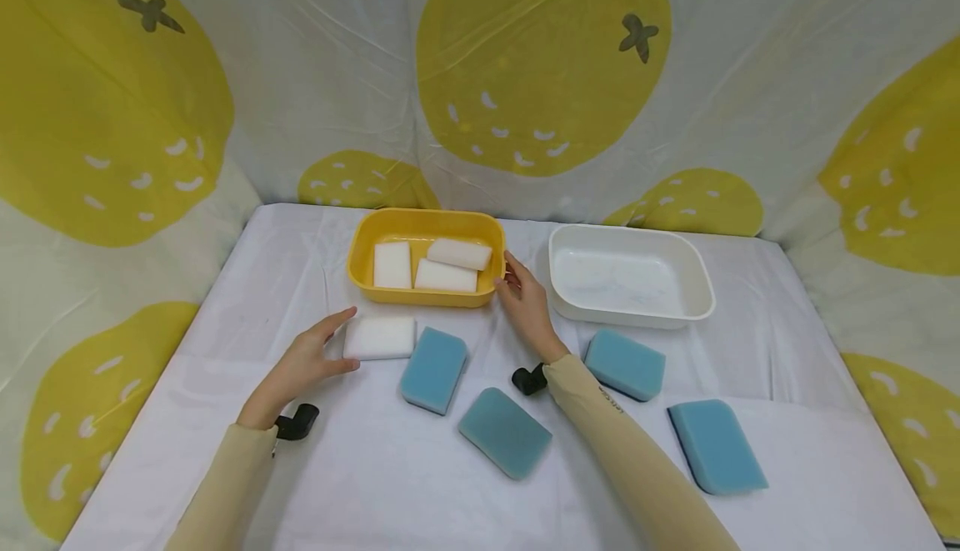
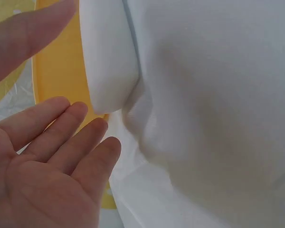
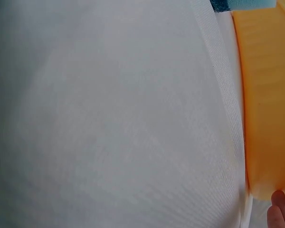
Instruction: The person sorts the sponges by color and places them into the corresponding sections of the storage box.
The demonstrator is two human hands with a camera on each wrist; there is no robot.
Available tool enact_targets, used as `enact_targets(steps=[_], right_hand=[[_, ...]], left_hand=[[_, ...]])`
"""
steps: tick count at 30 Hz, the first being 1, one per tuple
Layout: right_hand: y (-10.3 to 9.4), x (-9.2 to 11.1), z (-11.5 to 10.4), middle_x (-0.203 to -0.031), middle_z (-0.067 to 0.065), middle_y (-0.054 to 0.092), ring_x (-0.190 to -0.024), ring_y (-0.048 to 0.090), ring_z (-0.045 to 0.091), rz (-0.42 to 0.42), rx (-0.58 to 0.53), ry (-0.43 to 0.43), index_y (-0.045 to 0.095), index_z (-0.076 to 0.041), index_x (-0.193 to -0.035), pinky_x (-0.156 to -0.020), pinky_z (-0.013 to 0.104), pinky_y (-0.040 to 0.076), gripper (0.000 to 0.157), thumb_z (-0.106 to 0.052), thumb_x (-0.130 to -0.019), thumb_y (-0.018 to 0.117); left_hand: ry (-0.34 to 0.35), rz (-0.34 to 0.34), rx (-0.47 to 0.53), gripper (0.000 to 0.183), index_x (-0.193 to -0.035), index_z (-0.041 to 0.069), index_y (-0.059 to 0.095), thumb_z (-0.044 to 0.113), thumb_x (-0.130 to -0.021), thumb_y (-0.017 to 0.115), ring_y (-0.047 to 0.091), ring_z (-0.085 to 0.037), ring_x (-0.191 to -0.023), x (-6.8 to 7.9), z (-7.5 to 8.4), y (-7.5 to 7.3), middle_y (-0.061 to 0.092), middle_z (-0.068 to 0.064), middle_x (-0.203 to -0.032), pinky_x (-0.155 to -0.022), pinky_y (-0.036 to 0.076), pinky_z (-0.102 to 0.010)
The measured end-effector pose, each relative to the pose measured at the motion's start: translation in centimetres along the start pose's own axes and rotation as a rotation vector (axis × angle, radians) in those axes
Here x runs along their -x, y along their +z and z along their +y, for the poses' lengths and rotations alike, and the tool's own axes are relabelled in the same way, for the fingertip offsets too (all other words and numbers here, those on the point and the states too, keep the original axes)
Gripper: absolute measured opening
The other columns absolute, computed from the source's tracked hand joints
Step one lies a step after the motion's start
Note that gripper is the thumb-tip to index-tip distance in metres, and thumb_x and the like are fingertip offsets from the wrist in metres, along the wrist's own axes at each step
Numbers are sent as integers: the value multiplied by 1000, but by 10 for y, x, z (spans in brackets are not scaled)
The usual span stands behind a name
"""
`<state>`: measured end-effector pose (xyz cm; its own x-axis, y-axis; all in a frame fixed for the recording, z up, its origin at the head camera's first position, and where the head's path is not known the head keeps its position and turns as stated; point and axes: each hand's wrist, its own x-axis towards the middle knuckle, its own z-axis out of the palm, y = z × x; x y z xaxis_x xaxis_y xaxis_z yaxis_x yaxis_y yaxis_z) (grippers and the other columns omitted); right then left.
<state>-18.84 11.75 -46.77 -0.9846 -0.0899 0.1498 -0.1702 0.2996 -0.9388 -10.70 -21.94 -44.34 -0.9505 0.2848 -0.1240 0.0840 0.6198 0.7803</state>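
Observation:
My left hand [image 1: 302,366] is spread, thumb and fingers apart, at the left end of a white sponge block [image 1: 381,338]. In the left wrist view, the fingertips of this hand [image 2: 52,156] are close to the same white sponge [image 2: 109,57] and nothing lies in the palm. My right hand [image 1: 527,308] rests its fingertips against the right end of a yellow basin [image 1: 427,297]. Inside that basin lie three white sponge blocks, one [image 1: 459,253] leaning on another. In the right wrist view, fingertips [image 3: 276,216] show at the basin's corner.
An empty white basin [image 1: 637,314] stands right of the yellow one. Blue sponges lie on the white cloth: one [image 1: 433,370] beside the white sponge, one [image 1: 506,433] nearer me, and two [image 1: 626,364] [image 1: 717,447] to the right. Lemon-print fabric [image 1: 543,59] hangs behind.

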Motion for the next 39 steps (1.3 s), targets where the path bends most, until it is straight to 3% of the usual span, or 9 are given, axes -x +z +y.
enact_targets(steps=[6, 13, 27, 33, 39], right_hand=[[0, 0, 1, -136, 22, 48, -115, 52, 28, -8, 7, 7, 35, -1, -146, -101, 35, 43, 53, -9, -97, 54], [0, 1, 1, -136, 23, 48, -114, 52, 30, -4, -2, -9, 36, -1, -146, -100, 38, 43, 53, -9, -97, 55], [0, 1, 0, -134, 23, 49, -114, 52, 28, 1, 7, 0, 36, 0, -146, -100, 35, 43, 52, -7, -97, 54], [0, 0, 2, -133, 24, 49, -113, 52, 29, 0, -9, -10, 36, 0, -146, -101, 36, 43, 52, -6, -97, 54], [1, 0, 2, -134, 23, 49, -113, 52, 28, 5, 1, -5, 37, 1, -145, -100, 35, 43, 52, -7, -97, 54]], left_hand=[[39, -1, -27, 77, -144, -9, 33, 0, -79, 75, 31, -47, -132, -5, -7, 5, 33, -29, -145, -106, 29, -56], [92, 48, -92, 72, -139, -12, 38, -6, -77, 73, 38, -47, -127, -6, -9, 9, 39, -33, -140, -103, 33, -56], [55, 98, -160, 65, -134, -9, 47, -2, -77, 76, 45, -45, -122, -3, -4, 9, 47, -30, -134, -101, 38, -54], [50, 112, -131, 65, -136, -4, 48, 2, -78, 77, 44, -46, -123, 6, 2, 3, 47, -25, -136, -100, 38, -57], [92, 138, -82, 64, -136, -1, 50, 2, -78, 78, 47, -44, -120, 14, 8, -2, 48, -22, -136, -100, 39, -55]])
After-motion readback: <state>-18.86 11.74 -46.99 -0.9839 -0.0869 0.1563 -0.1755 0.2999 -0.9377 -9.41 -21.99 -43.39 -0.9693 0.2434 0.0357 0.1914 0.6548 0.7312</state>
